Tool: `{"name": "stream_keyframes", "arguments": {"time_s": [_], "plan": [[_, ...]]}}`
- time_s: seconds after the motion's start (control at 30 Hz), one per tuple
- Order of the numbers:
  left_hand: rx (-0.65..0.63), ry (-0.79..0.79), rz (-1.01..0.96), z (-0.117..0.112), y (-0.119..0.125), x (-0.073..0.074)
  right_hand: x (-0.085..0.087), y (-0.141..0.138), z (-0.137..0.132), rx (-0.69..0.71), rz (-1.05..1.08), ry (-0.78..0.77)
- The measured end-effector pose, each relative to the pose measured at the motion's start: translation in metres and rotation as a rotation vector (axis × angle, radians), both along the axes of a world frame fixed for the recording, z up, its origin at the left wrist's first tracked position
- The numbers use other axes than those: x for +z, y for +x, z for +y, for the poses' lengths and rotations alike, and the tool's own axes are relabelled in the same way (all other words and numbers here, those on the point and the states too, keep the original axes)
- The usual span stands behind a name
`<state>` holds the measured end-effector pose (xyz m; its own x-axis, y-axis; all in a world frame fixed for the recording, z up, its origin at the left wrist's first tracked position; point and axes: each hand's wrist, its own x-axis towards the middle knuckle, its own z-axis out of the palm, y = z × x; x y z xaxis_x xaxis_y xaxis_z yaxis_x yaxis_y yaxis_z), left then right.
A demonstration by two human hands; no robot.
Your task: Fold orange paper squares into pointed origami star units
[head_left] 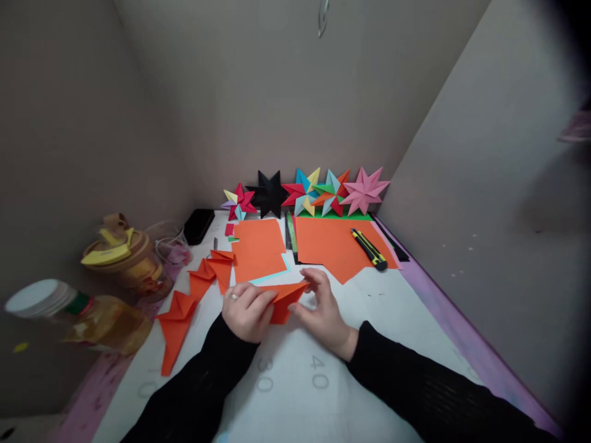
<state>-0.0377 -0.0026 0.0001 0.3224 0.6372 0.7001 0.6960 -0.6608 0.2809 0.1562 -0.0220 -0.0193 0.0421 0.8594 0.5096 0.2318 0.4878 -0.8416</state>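
My left hand [249, 311], with a ring on one finger, is closed on a folded piece of orange paper [289, 297] above the white mat [295, 400]. The paper's pointed corner sticks out to the right. Around that corner curves my right hand [325, 314], thumb and fingers apart, the thumb tip at the paper's edge. Whether it presses on the paper is hard to see. Left of my hands lie several folded orange paper pieces [178, 314]. Just beyond them is a stack of orange paper sheets [258, 243].
A yellow-black utility knife [369, 249] rests on larger orange sheets [318, 240] at the right. Several paper stars [364, 192] lean on the back wall. At the left stand a lidded tumbler [127, 258] and a white-capped jar [101, 320]; a black phone-like object [199, 226] lies behind.
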Motion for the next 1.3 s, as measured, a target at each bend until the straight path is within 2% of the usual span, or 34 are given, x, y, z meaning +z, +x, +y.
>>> {"name": "stream_keyframes", "arguments": {"time_s": [0.07,0.13,0.2,0.27,0.33,0.43,0.5,0.57,0.63,0.7,0.83,0.9,0.97,1.07,1.13,1.2,1.3], "plan": [[0.004,-0.039,0.012,-0.001,0.000,-0.002,0.003,0.001,0.001,-0.032,-0.104,0.007],[0.033,-0.042,-0.022,-0.001,-0.001,-0.004,0.005,0.003,0.005,-0.045,-0.128,-0.073],[0.105,0.005,-0.136,0.000,0.000,-0.006,0.003,0.004,0.010,-0.078,-0.058,-0.210],[0.159,0.013,-0.327,0.001,0.005,-0.009,-0.002,0.004,0.016,-0.097,0.114,-0.352],[0.164,-0.116,-0.557,0.001,0.016,-0.013,-0.008,0.003,0.021,-0.075,0.321,-0.439],[0.116,-0.516,-0.953,-0.001,0.035,-0.019,-0.012,0.000,0.024,-0.029,0.496,-0.469],[-0.013,-0.718,-1.149,-0.003,0.043,-0.022,-0.012,-0.004,0.022,0.007,0.536,-0.482],[-0.106,-0.882,-1.199,-0.003,0.044,-0.023,-0.010,-0.007,0.019,0.069,0.561,-0.515],[-0.106,-0.999,-1.165,-0.002,0.040,-0.023,-0.006,-0.008,0.016,0.156,0.583,-0.541],[-0.058,-1.046,-1.171,0.000,0.033,-0.021,-0.003,-0.009,0.013,0.223,0.597,-0.547],[-0.043,-1.094,-1.347,0.004,0.028,-0.018,0.000,-0.009,0.012,0.254,0.600,-0.576],[-0.076,-1.195,-1.395,0.005,0.029,-0.016,0.000,-0.009,0.012,0.228,0.626,-0.553],[-0.112,-1.324,-1.409,0.006,0.029,-0.013,-0.001,-0.007,0.014,0.166,0.609,-0.461],[-0.190,-1.434,-1.529,0.009,0.026,-0.006,-0.004,0.003,0.016,0.042,0.349,-0.250],[-0.267,-1.392,-1.663,0.011,0.020,-0.002,-0.004,0.011,0.017,-0.024,0.132,-0.111],[-0.290,-1.279,-1.732,0.014,0.015,-0.001,-0.003,0.016,0.016,-0.040,0.001,-0.019],[-0.162,-1.151,-1.661,0.017,0.009,-0.005,0.001,0.016,0.012,0.048,-0.035,0.003]]}}
